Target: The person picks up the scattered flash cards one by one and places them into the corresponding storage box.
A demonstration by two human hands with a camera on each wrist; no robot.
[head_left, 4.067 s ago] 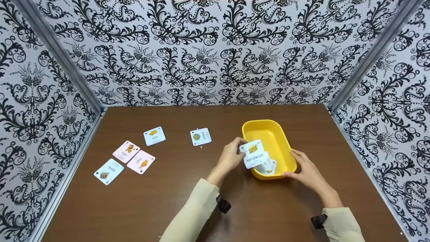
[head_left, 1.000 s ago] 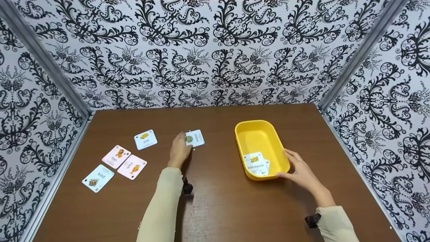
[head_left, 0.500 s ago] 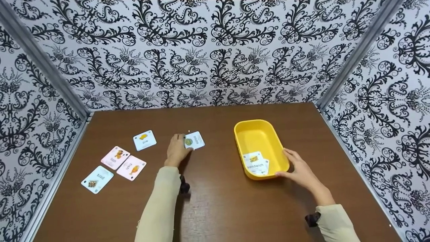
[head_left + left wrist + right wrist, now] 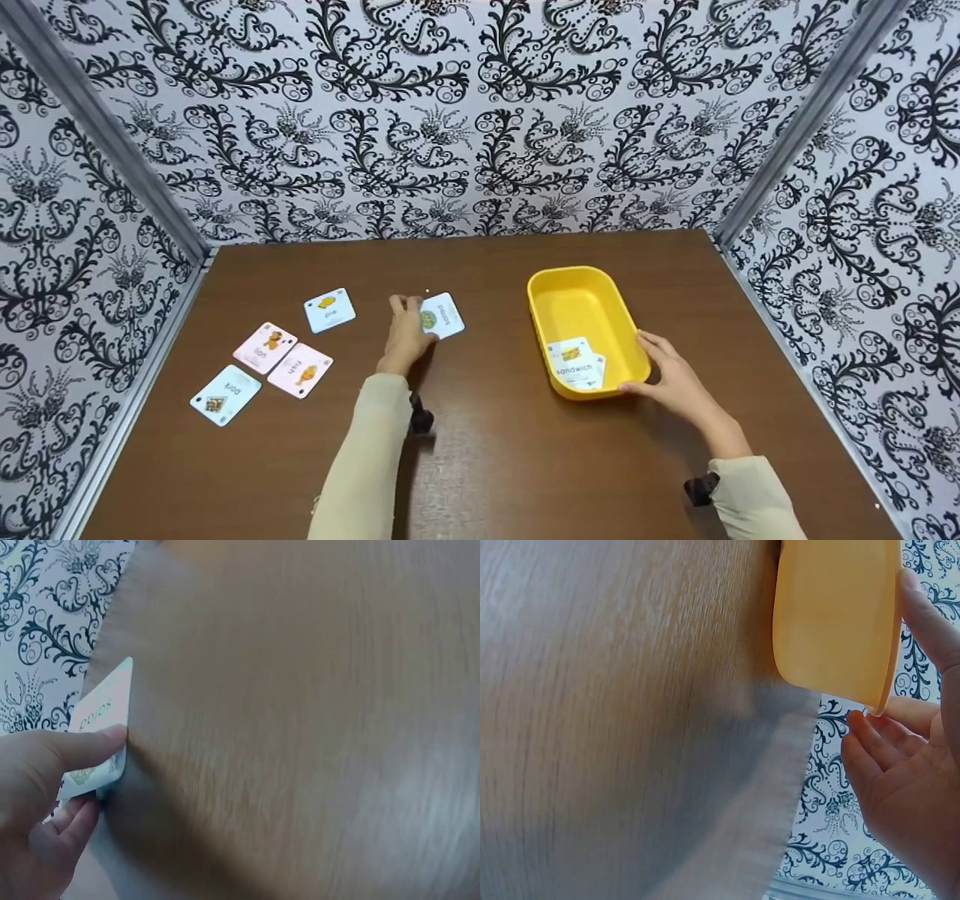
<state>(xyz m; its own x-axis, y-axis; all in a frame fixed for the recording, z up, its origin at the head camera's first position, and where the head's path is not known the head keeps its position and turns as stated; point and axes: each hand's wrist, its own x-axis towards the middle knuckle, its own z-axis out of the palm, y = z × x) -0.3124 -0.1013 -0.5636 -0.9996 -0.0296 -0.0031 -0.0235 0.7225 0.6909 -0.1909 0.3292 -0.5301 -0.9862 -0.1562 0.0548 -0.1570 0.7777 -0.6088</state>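
Observation:
My left hand (image 4: 405,334) pinches the white salad card (image 4: 444,318) at its left end. In the left wrist view, the thumb (image 4: 94,746) lies on top of the salad card (image 4: 97,709), with fingers underneath; the card is tilted up off the table. My right hand (image 4: 675,386) holds the near right corner of a yellow plastic bin (image 4: 622,304), thumb at the near end and fingers along the right side. Inside the bin's near end, a sandwich card (image 4: 574,364) overlaps at least one other card. The right wrist view shows the bin's side (image 4: 836,615) by the right hand (image 4: 911,780).
At the left of the brown table (image 4: 495,457) lie a pie card (image 4: 330,310), a pink lion card (image 4: 265,348), a pink fish card (image 4: 300,370) and a pork card (image 4: 225,395). Patterned walls (image 4: 480,135) enclose the back and sides.
Earlier my left hand held the sandwich card over the bin; that card now lies inside. The left hand moved left to the salad card, which has since turned and lifted slightly. The right hand stayed.

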